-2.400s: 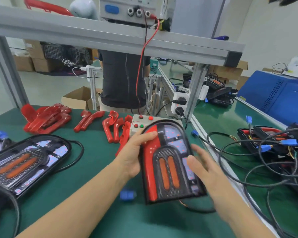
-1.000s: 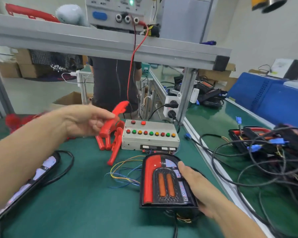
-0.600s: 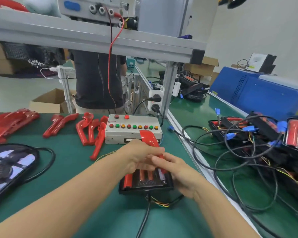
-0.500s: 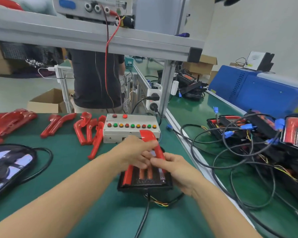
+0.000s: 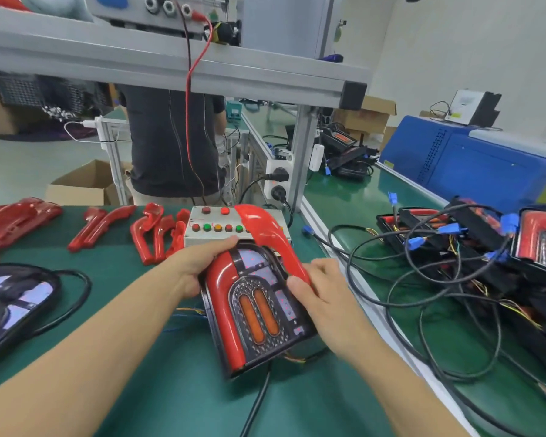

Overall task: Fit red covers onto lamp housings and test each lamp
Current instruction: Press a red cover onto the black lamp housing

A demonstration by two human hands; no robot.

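- Head view: the lamp housing (image 5: 259,310) is held tilted above the green desk (image 5: 114,279), in front of the button box (image 5: 215,227).
- The left hand (image 5: 199,266) grips the housing's upper-left edge, beside the red cover already seated on that side (image 5: 224,313).
- The right hand (image 5: 316,294) pinches a loose red cover (image 5: 271,241) against the housing's right edge; its upper end stands clear.
- Spare red covers (image 5: 152,234) lie further back on the desk.

My green-topped bench (image 5: 158,402) sits under a grey aluminium shelf beam (image 5: 171,63), with pale floor (image 5: 22,171) and cardboard boxes (image 5: 85,184) beyond, a blue cabinet (image 5: 473,165) and plain white wall (image 5: 473,45) alongside.
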